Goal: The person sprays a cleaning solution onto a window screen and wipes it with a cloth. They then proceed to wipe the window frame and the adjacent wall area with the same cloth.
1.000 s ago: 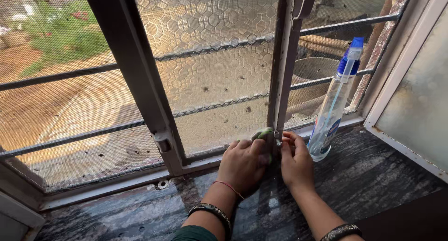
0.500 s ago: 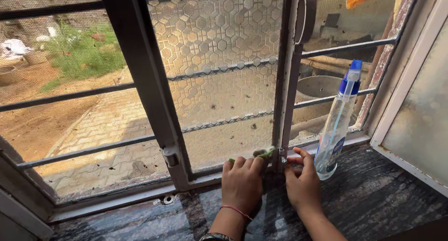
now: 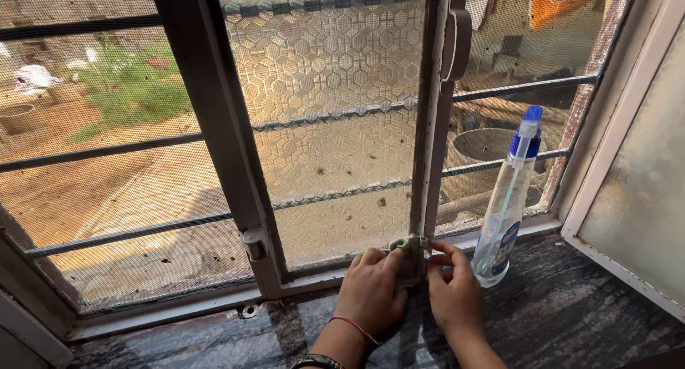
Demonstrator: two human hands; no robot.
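Both our hands meet at the foot of the window frame (image 3: 427, 198). Our left hand (image 3: 371, 294) grasps a green cloth (image 3: 408, 258) and presses it on the frame's lower end; the fingers of our right hand (image 3: 455, 290) pinch the same spot from the other side. Just beside the right hand stands a clear spray bottle (image 3: 503, 219) on the dark stone sill (image 3: 571, 312). Compared with half a second ago, the hands stay at the same place; only our view is lower and closer now.

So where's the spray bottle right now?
In the head view, the spray bottle stands upright on the dark sill at right, against the window's lower frame, just right of the right hand.
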